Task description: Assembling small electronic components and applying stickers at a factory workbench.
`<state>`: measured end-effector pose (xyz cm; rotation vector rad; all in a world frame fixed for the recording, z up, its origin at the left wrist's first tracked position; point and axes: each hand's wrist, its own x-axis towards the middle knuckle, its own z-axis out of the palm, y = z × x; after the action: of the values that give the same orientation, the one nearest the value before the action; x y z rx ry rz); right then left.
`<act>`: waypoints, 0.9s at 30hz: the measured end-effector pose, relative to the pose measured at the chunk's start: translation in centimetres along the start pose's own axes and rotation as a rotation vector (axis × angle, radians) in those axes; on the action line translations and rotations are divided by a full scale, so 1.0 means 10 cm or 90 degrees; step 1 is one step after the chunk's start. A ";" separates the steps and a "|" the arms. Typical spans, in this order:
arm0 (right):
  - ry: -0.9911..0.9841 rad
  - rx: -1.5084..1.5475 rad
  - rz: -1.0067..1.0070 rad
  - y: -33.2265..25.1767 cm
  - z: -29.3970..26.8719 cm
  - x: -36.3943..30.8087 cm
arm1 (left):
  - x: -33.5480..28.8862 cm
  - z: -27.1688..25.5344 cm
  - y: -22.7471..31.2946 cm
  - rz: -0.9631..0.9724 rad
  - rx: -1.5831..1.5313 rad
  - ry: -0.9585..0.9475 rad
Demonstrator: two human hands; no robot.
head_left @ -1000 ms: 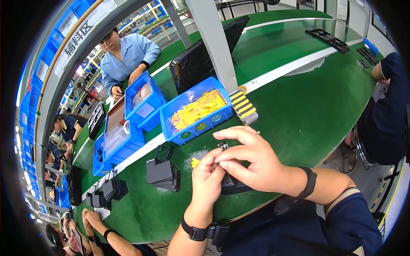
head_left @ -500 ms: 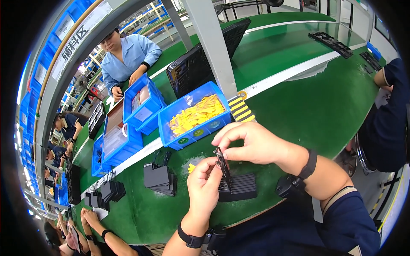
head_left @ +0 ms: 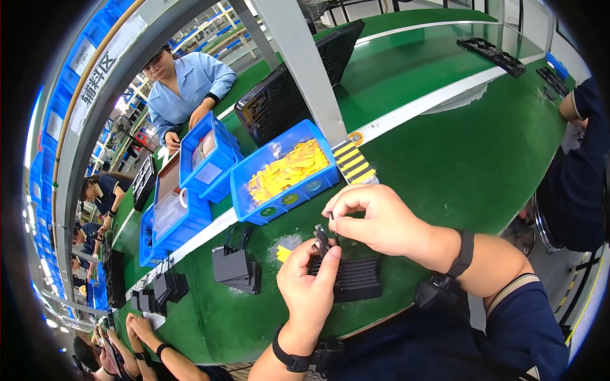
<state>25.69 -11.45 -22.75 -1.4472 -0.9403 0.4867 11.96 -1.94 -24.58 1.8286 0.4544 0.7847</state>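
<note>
My left hand [head_left: 308,279] is closed, thumb over fingers, on a small black part [head_left: 322,238] with metallic-looking bits at its top. My right hand [head_left: 372,219] pinches a thin black strip [head_left: 333,223] just right of that part; whether the strip joins it cannot be told. Below both hands lies a row of flat black pieces [head_left: 356,279], lined up on edge and partly covered by my left hand. A small yellow piece [head_left: 283,253] rests on the green table left of my left hand.
A blue bin [head_left: 267,211] of yellow pieces stands ahead, with further blue bins [head_left: 171,235] to its left. Stacked black plates [head_left: 235,267] lie left of my hands. A grey post [head_left: 305,70] rises behind the bin. People sit at left, right and across the green table [head_left: 432,184].
My hands have drawn slightly apart. My left hand has turned, its thumb now along the black part, while the thin strip in my right hand has come into sight.
</note>
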 end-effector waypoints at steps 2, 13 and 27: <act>-0.003 -0.024 -0.054 0.02 0.01 0.01 | -0.01 -0.01 -0.01 -0.016 -0.039 -0.003; 0.083 -0.229 -0.205 -0.17 -0.02 -0.04 | 0.02 0.01 0.01 -0.011 0.019 0.010; -0.007 0.021 0.072 -0.20 -0.06 -0.01 | 0.04 0.04 0.07 0.053 0.095 0.013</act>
<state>25.56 -12.10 -20.79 -1.4744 -0.8574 0.5915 12.43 -2.23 -23.91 1.9898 0.4630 0.8465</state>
